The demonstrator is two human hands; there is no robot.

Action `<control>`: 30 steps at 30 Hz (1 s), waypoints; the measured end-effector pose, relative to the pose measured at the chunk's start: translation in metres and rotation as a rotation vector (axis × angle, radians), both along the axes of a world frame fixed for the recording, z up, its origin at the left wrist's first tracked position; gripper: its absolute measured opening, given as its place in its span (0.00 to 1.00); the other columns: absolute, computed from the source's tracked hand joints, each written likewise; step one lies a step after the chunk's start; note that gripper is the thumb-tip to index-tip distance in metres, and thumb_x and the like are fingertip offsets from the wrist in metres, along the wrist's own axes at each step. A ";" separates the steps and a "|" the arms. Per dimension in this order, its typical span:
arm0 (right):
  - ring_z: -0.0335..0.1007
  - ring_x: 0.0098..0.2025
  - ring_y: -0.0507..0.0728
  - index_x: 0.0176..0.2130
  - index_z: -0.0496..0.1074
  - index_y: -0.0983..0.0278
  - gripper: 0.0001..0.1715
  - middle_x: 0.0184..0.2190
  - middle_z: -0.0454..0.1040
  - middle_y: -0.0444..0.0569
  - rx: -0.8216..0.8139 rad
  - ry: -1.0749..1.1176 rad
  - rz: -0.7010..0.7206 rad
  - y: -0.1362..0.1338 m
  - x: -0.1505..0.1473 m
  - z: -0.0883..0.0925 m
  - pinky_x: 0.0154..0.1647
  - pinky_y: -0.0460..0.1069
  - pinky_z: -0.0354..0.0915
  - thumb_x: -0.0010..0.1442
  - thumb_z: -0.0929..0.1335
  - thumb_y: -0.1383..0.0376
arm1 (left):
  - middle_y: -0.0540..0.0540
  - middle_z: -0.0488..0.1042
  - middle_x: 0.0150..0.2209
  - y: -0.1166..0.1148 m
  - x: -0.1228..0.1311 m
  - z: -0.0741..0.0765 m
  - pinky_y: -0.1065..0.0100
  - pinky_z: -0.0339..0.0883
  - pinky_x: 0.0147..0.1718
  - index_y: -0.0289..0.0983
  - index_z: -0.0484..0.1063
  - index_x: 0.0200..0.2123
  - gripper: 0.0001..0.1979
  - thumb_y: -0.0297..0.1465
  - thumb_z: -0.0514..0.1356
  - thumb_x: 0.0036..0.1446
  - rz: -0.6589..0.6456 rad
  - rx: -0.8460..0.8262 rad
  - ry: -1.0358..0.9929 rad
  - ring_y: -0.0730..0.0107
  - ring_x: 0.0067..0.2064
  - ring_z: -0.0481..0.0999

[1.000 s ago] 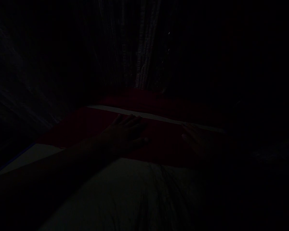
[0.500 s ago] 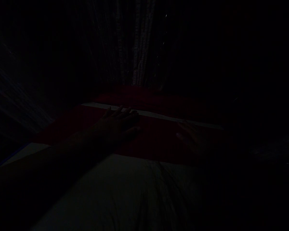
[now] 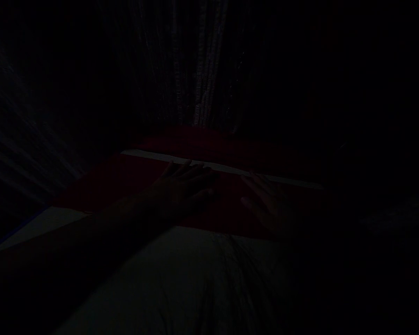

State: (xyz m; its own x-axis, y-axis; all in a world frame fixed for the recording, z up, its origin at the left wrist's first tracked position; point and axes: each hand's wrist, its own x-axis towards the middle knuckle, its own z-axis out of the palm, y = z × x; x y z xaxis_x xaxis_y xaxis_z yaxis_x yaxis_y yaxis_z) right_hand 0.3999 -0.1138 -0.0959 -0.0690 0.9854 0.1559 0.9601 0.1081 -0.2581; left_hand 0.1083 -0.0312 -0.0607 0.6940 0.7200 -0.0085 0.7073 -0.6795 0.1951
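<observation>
Two hands lie palm-down on a dark red sheet point(image 3: 125, 181), which is spread across the far part of a pale surface point(image 3: 181, 279). Light very dim. A pale strip point(image 3: 223, 168) crosses the sheet's far edge. Left hand point(image 3: 183, 188) has its fingers spread, tips at the strip. Right hand point(image 3: 265, 200) is flat and loosely spread.

cloth point(image 3: 118, 181) showing dark red, band point(image 3: 223, 168) across it reading cream-white, sheet point(image 3: 181, 270) in front showing dull off-white, hanging fabric point(image 3: 202, 93) behind showing faint grey-and-white vertical stripes
</observation>
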 end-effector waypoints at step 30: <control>0.54 0.73 0.66 0.71 0.65 0.63 0.38 0.74 0.55 0.49 0.026 -0.021 0.068 0.025 -0.022 0.010 0.75 0.68 0.54 0.76 0.54 0.48 | 0.45 0.42 0.79 0.002 0.054 0.010 0.30 0.32 0.74 0.40 0.46 0.78 0.32 0.45 0.43 0.78 -0.116 0.061 -0.004 0.50 0.80 0.38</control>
